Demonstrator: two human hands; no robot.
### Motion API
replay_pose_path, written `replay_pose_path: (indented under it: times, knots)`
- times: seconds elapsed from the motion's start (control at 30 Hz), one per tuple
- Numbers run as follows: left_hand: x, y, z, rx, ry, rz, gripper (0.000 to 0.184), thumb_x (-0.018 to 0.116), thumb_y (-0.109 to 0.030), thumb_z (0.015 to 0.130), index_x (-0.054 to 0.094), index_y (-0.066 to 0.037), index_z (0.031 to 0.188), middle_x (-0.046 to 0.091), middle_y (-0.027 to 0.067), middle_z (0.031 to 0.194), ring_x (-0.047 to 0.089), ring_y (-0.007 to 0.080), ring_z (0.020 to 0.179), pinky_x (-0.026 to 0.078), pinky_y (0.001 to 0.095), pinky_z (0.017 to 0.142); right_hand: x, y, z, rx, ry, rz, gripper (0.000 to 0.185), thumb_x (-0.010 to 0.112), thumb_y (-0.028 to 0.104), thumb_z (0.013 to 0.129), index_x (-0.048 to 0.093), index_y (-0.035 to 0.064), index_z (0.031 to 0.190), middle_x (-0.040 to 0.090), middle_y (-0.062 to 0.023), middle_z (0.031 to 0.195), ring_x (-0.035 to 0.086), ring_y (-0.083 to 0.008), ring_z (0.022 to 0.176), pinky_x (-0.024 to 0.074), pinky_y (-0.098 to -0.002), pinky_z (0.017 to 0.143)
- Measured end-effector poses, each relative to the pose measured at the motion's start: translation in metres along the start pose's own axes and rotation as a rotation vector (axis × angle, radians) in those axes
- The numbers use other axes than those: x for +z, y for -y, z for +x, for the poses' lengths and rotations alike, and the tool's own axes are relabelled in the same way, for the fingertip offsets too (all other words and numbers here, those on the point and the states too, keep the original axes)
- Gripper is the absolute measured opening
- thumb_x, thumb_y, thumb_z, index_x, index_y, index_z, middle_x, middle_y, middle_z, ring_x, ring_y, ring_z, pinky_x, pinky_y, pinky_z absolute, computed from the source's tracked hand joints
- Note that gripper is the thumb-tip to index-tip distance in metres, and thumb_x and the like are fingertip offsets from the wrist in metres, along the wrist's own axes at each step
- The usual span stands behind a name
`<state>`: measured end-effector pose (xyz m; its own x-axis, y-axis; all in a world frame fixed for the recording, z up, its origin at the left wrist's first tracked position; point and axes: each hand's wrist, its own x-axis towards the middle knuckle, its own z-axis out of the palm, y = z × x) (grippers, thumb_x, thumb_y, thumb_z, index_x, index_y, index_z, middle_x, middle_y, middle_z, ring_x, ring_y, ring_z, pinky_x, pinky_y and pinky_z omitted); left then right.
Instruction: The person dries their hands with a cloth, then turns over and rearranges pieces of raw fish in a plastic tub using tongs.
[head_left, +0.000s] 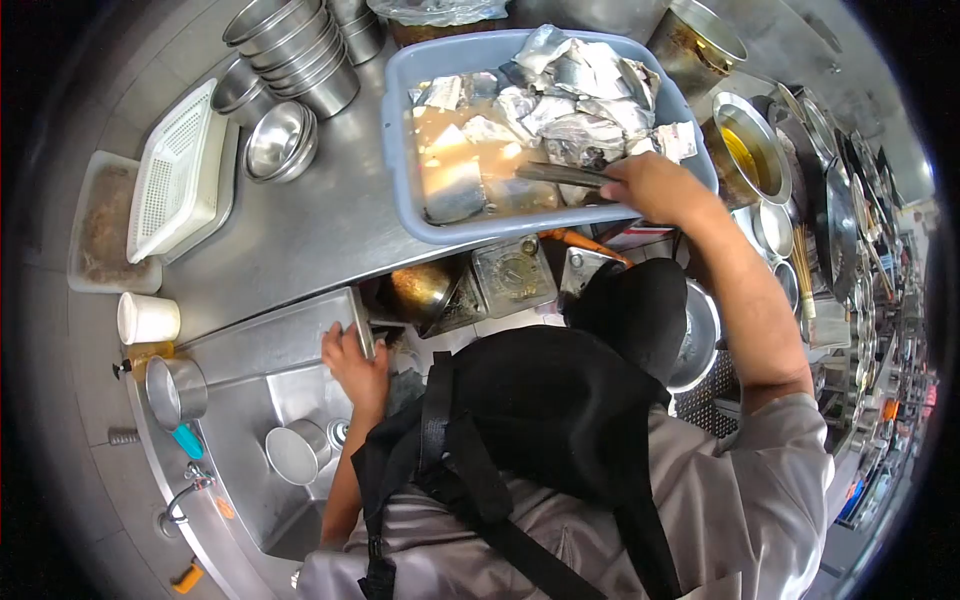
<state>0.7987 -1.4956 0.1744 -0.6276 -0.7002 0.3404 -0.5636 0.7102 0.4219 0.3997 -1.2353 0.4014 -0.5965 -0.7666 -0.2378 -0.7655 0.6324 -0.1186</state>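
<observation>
My right hand (655,188) is closed around metal tongs (565,175), whose tips reach over a blue-grey plastic tub (400,200). Silvery fish pieces (590,100) are heaped at the tub's back and right. Cloudy brown liquid (445,150) fills the left part, with more pieces partly under it. The tongs lie low above the liquid; whether they pinch a piece I cannot tell. Lower left, my left hand (357,370) straddles the raised metal edge of the sink (357,312), fingers on the inner side and thumb on the outer.
The tub stands on a steel counter (300,235). Stacked steel pots (305,60), steel bowls (280,140) and a white basket (180,170) are at left. A pot (295,452) sits in the sink. At right are a pot with yellow liquid (745,155) and several pans (835,200).
</observation>
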Motion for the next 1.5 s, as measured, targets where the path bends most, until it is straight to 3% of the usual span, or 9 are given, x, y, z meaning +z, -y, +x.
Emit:
replay_pose_path:
  times: [0.1,0.23,0.33,0.67,0.8,0.9,1.03,1.23,1.5]
  knots:
    - [-0.001,0.001,0.002,0.003,0.012,0.001,0.055,0.079,-0.013,0.075,0.057,-0.003,0.124,0.046,0.0206,0.14,0.038,0.0452,0.133,0.031,0.0541,0.111,-0.031,-0.031,-0.028,0.04,-0.179,-0.001,0.03,0.068,0.027,0.09,0.069,0.0037,0.109,0.069,-0.0225,0.097,0.065,-0.0409,0.094,0.0496,-0.0472,0.082]
    - [0.001,0.004,0.002,0.018,0.009,-0.003,0.056,0.079,-0.013,0.074,0.057,-0.004,0.125,0.046,0.0198,0.14,0.038,0.0452,0.133,0.03,0.0545,0.111,-0.068,-0.05,-0.068,0.314,-0.215,-0.008,0.033,0.071,0.018,0.086,0.068,0.0043,0.116,0.069,-0.023,0.094,0.066,-0.041,0.09,0.0498,-0.0447,0.079]
    - [0.001,0.002,0.003,0.012,-0.005,-0.002,0.055,0.08,-0.01,0.071,0.059,-0.003,0.121,0.047,0.0225,0.139,0.039,0.0464,0.132,0.034,0.0553,0.109,-0.068,-0.069,-0.085,0.216,-0.204,-0.067,0.036,0.073,0.018,0.085,0.068,0.0055,0.118,0.069,-0.0236,0.096,0.066,-0.0406,0.093,0.0502,-0.0457,0.082]
    - [0.002,0.007,0.001,0.01,0.019,0.017,0.058,0.079,-0.013,0.073,0.057,-0.005,0.127,0.045,0.0205,0.14,0.039,0.0438,0.132,0.032,0.0533,0.11,-0.036,-0.068,-0.1,0.307,-0.094,-0.195,0.034,0.072,0.026,0.086,0.068,0.0061,0.114,0.071,-0.0204,0.097,0.066,-0.0398,0.099,0.0512,-0.0489,0.089]
    - [0.003,0.007,0.001,0.003,0.016,-0.007,0.057,0.079,-0.013,0.074,0.058,-0.005,0.126,0.045,0.0209,0.141,0.038,0.0439,0.132,0.032,0.0533,0.111,-0.001,-0.063,-0.107,0.392,-0.146,-0.35,0.038,0.067,0.031,0.091,0.062,0.0091,0.121,0.07,-0.0209,0.09,0.069,-0.0384,0.089,0.0549,-0.0485,0.078]
    - [0.004,0.009,0.001,0.005,0.013,-0.004,0.057,0.079,-0.014,0.074,0.058,-0.005,0.126,0.045,0.0214,0.141,0.038,0.0439,0.133,0.031,0.0536,0.111,-0.005,-0.069,-0.119,0.376,-0.206,-0.223,0.044,0.07,0.026,0.089,0.06,0.0091,0.128,0.07,-0.0208,0.094,0.067,-0.0414,0.09,0.0539,-0.0494,0.078]
    - [0.003,0.008,0.001,0.005,0.015,0.011,0.058,0.079,-0.015,0.073,0.058,-0.005,0.125,0.045,0.0217,0.14,0.039,0.0441,0.132,0.031,0.0538,0.11,-0.028,-0.07,-0.125,0.322,-0.297,-0.208,0.039,0.07,0.026,0.089,0.064,0.0085,0.123,0.069,-0.0218,0.094,0.066,-0.0417,0.092,0.0531,-0.0493,0.08]
    - [0.005,0.009,0.001,0.032,-0.007,0.012,0.058,0.079,-0.014,0.072,0.058,-0.005,0.125,0.047,0.0216,0.138,0.041,0.0435,0.13,0.033,0.0533,0.109,-0.048,-0.106,-0.125,0.468,-0.259,-0.313,0.034,0.067,0.032,0.091,0.069,0.0013,0.107,0.07,-0.024,0.093,0.067,-0.0415,0.094,0.0526,-0.0508,0.084]
    - [0.003,0.007,0.0,0.054,-0.042,0.0,0.056,0.079,-0.014,0.072,0.058,-0.005,0.124,0.048,0.0214,0.136,0.042,0.0435,0.129,0.033,0.053,0.109,-0.029,-0.154,-0.075,0.451,-0.118,-0.201,0.037,0.065,0.033,0.092,0.067,-0.0018,0.105,0.068,-0.0273,0.1,0.064,-0.0449,0.098,0.0491,-0.0507,0.087]
